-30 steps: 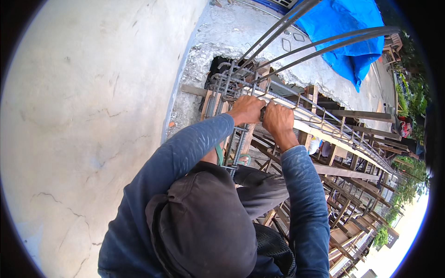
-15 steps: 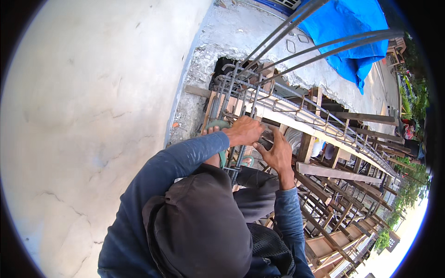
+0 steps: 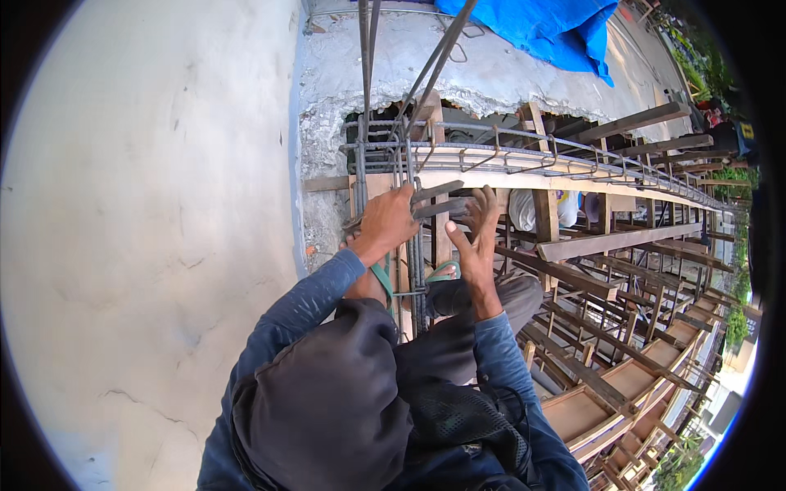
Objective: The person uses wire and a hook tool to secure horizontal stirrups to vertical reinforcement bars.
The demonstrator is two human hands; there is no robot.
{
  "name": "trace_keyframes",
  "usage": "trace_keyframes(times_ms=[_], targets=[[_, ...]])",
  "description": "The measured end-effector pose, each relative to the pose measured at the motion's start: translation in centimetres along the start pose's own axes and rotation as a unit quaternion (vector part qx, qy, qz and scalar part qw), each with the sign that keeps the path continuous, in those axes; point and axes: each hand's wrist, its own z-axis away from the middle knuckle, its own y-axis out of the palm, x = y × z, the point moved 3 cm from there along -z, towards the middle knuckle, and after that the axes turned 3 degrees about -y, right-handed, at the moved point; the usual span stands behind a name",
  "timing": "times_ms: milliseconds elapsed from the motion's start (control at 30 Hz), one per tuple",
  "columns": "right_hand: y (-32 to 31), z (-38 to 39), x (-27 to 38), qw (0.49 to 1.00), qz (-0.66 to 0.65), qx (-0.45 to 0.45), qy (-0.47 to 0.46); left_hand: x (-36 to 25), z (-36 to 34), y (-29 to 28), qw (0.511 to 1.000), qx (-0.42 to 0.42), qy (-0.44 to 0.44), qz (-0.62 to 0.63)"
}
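Observation:
My left hand [image 3: 386, 221] is closed beside the upright steel bars of a rebar cage [image 3: 413, 282]. From its fingers a dark metal tool with two flat, handle-like arms [image 3: 438, 192] sticks out to the right; the tool's other end is hidden by the hand. Just right of these arms is my right hand [image 3: 477, 254], thumb and fingers apart, its fingertips close to the lower arm. Whether they touch it I cannot tell. Beneath my hands the bars run down between my feet, which wear green sandals [image 3: 382, 282].
A long horizontal rebar cage [image 3: 524, 159] runs right along a wooden board [image 3: 475, 182]. Tall bars [image 3: 442, 57] rise at the far side. A pale wall [image 3: 164, 204] stands close at left. Timber supports [image 3: 622, 278] fill the drop at right. A blue tarp [image 3: 548, 29] lies beyond.
My hands have moved apart. The right hand has opened and shifted off the tool, whose two arms now show. The whole view has turned, swinging the cage and tall bars.

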Motion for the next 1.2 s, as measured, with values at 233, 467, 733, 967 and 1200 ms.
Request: trace_keyframes(times_ms=[233, 467, 733, 967, 1200], targets=[[7.4, 2.5, -0.4, 0.934, -0.339, 0.045, 0.105, -0.9, 1.1, -2.5, 0.979, -0.139, 0.058, -0.139], [6.4, 2.3, -1.1, 0.957, -0.231, 0.027, 0.174, -1.1, 2.3, -1.8, 0.937, -0.191, 0.099, -0.277], [7.1, 3.1, -3.7, 0.962, -0.108, 0.161, 0.192, 0.8, 1.6, -0.9, 0.942, -0.163, 0.114, -0.27], [2.2, 1.7, -0.7, 0.937, -0.221, 0.152, 0.222, 2.6, 1.0, -2.3, 0.96, -0.091, 0.172, -0.2], [-4.9, -2.6, 1.4, 0.988, 0.105, 0.111, 0.02, 2.4, 0.7, -2.6, 0.95, 0.016, 0.252, -0.183]])
